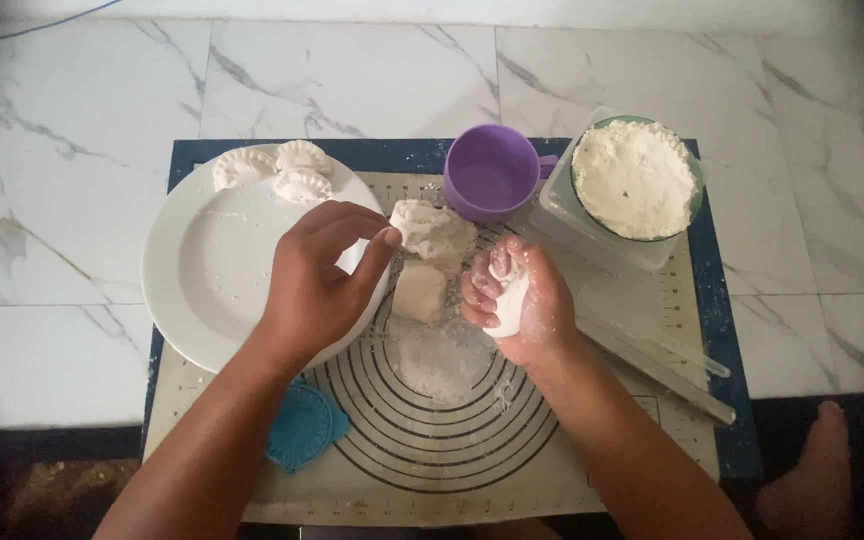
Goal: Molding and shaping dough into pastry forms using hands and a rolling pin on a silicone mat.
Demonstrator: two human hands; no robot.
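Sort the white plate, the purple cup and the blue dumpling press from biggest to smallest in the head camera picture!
1. White plate, clearly the biggest.
2. Purple cup.
3. Blue dumpling press, though an arm hides part of it, so its rank against the cup is unsure.
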